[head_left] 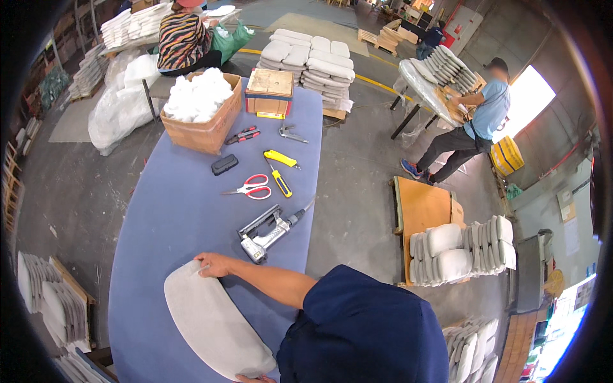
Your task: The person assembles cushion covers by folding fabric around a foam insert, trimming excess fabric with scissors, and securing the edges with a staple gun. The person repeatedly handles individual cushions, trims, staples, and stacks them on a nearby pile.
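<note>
A long, curved, light grey upholstered chair pad (pixel 214 322) lies at an angle on the blue-covered table (pixel 172 223). My right hand (pixel 214 264) holds its far end, fingers curled at the edge. At the near end, my left hand (pixel 255 378) grips the pad's rim; the frame's lower edge cuts most of this hand off. Beyond my right hand lies a silver staple gun (pixel 268 233) with an air hose fitting. Past it rest red-handled scissors (pixel 249 187), a yellow-and-black screwdriver (pixel 279 179) and a yellow utility knife (pixel 281 158).
Farther up the table stand a cardboard box (pixel 198 131) of white stuffing, pliers (pixel 244 135), a black case (pixel 224 165) and a wooden-topped box (pixel 269 89). Stacked pads (pixel 329 70) stand behind. One person (pixel 488 105) works at another table; a second (pixel 182 38) sits back left.
</note>
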{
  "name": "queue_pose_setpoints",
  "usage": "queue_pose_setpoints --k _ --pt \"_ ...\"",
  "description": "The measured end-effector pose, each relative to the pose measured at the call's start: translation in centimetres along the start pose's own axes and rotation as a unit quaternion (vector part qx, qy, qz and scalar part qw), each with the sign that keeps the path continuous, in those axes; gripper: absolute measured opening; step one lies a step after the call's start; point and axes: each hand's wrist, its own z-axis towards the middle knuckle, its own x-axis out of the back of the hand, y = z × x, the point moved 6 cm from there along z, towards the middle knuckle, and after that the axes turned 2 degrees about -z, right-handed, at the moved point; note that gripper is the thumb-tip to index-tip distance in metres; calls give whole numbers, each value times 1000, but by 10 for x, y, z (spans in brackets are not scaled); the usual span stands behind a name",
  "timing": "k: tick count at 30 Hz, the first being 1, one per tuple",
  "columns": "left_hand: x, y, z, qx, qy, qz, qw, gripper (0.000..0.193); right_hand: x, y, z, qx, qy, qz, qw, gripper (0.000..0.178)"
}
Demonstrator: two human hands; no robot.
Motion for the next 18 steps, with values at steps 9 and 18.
queue_pose_setpoints --k 9,18 --pt "12 -12 -16 -1 16 -6 1000 70 -9 -94 -72 117 33 -210 970 29" --pt "107 -133 -128 49 62 -16 997 67 29 -148 -248 36 86 -342 935 26"
